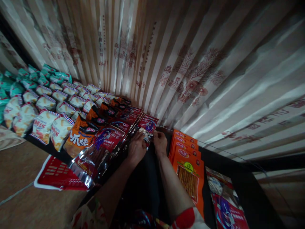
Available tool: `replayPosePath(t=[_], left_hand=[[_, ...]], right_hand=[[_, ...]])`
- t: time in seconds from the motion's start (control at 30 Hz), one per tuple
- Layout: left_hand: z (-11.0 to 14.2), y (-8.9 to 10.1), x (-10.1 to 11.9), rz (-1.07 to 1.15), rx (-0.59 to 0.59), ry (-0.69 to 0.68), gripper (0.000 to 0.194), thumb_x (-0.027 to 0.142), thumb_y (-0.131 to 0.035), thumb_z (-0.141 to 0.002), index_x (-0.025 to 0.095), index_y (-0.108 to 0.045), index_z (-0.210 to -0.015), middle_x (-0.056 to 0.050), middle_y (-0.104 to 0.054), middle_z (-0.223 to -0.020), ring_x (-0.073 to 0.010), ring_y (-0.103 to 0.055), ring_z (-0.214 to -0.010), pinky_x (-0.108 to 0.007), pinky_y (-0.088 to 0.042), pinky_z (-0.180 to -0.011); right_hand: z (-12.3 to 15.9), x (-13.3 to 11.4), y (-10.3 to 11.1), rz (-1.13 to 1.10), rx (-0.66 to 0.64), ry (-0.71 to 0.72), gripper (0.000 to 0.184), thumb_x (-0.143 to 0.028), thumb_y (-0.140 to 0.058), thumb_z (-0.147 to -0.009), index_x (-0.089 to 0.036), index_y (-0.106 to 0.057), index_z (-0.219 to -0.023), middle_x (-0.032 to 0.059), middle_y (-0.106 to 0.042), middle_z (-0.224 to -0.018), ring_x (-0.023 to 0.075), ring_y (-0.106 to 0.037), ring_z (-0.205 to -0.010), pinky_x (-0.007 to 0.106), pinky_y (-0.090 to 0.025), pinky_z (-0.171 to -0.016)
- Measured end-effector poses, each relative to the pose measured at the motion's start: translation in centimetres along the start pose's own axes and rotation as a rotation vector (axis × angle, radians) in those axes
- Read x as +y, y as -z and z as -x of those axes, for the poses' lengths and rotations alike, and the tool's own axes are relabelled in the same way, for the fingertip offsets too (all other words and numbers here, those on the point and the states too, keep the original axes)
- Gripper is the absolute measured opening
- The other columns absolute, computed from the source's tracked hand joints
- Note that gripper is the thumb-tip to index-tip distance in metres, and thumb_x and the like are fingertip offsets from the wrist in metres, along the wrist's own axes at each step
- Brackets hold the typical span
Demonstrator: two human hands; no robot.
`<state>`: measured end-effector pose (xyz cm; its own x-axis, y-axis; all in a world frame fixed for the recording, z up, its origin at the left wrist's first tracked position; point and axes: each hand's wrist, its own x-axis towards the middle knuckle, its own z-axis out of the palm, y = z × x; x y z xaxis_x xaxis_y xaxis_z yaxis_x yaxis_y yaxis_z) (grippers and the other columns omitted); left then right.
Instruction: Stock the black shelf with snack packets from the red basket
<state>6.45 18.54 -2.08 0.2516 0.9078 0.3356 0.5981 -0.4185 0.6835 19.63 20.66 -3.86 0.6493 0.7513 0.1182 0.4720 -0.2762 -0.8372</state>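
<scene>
A red and purple snack packet (149,123) with a shiny silver lower part is at the back edge of the black table, between my two hands. My left hand (137,148) has its fingers curled on the packet's lower left side. At the right edge of the same packet, my right hand (160,142) has thumb and fingers pinched together. Just left of my left hand lie overlapping rows of similar red packets (114,135). Orange packets of stick snacks (188,165) lie in an overlapping row to the right of my right hand.
Orange and black bags (79,136), white chip bags (45,122) and green bags (26,83) fill the left side. A red basket (51,173) is below the table's front edge. Another red packet (228,210) lies at right. A printed curtain (190,73) hangs behind.
</scene>
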Motion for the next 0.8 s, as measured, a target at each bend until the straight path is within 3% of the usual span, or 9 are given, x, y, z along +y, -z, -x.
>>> replayPosePath(t=[0.1, 0.2, 0.33, 0.43, 0.57, 0.8], left_hand=[[-0.1, 0.0, 0.0, -0.002, 0.001, -0.004, 0.033, 0.003, -0.042, -0.079, 0.012, -0.061, -0.106, -0.010, -0.059, -0.121, -0.0210, -0.044, -0.124, -0.039, -0.038, -0.105], [-0.1, -0.1, -0.1, 0.002, 0.004, -0.009, 0.036, 0.002, -0.043, -0.077, 0.014, -0.061, -0.106, -0.009, -0.059, -0.121, -0.0202, -0.046, -0.122, -0.040, -0.038, -0.105], [-0.2, -0.2, -0.3, 0.007, 0.001, -0.008, 0.040, 0.000, -0.041, -0.076, 0.013, -0.059, -0.109, -0.010, -0.059, -0.121, -0.0195, -0.046, -0.122, -0.039, -0.038, -0.105], [-0.2, -0.2, -0.3, 0.012, -0.009, -0.020, 0.042, -0.001, -0.041, -0.074, 0.013, -0.058, -0.110, -0.010, -0.058, -0.122, -0.0194, -0.046, -0.122, -0.039, -0.037, -0.106], [-0.1, -0.3, -0.4, 0.028, -0.002, -0.020, 0.042, -0.001, -0.041, -0.074, 0.012, -0.058, -0.110, -0.011, -0.058, -0.121, -0.0188, -0.047, -0.120, -0.038, -0.037, -0.106], [-0.3, -0.3, -0.4, 0.056, 0.007, -0.008, 0.039, -0.001, -0.041, -0.076, 0.013, -0.059, -0.108, -0.011, -0.059, -0.119, -0.0176, -0.050, -0.117, -0.037, -0.038, -0.105]], right_hand=[[0.6, -1.0, 0.3, 0.143, 0.059, 0.026, 0.039, -0.042, -0.051, -0.075, -0.014, -0.058, -0.103, 0.0098, -0.064, -0.088, 0.0220, -0.059, -0.082, 0.032, -0.044, -0.071], [1.2, -2.1, 0.4, 0.290, 0.109, 0.161, 0.041, -0.036, -0.050, -0.077, -0.017, -0.055, -0.113, 0.0107, -0.057, -0.099, 0.0233, -0.054, -0.089, 0.034, -0.043, -0.074], [0.9, -3.2, 0.0, 0.355, 0.024, 0.459, 0.033, -0.026, -0.044, -0.081, -0.022, -0.062, -0.108, 0.0087, -0.055, -0.103, 0.0233, -0.047, -0.099, 0.037, -0.040, -0.085], [0.0, -3.5, -0.6, 0.354, -0.078, 0.586, 0.030, -0.022, -0.043, -0.082, -0.023, -0.066, -0.100, 0.0061, -0.058, -0.109, 0.0216, -0.044, -0.106, 0.038, -0.037, -0.093], [-1.0, -2.9, -1.4, 0.428, -0.195, 0.585, 0.028, -0.024, -0.044, -0.084, -0.022, -0.068, -0.097, 0.0063, -0.061, -0.110, 0.0207, -0.045, -0.111, 0.038, -0.034, -0.096], [-0.9, -2.2, -1.9, 0.544, -0.249, 0.548, 0.036, -0.029, -0.036, -0.090, -0.017, -0.063, -0.110, 0.0108, -0.061, -0.116, 0.0201, -0.046, -0.115, 0.038, -0.031, -0.098]])
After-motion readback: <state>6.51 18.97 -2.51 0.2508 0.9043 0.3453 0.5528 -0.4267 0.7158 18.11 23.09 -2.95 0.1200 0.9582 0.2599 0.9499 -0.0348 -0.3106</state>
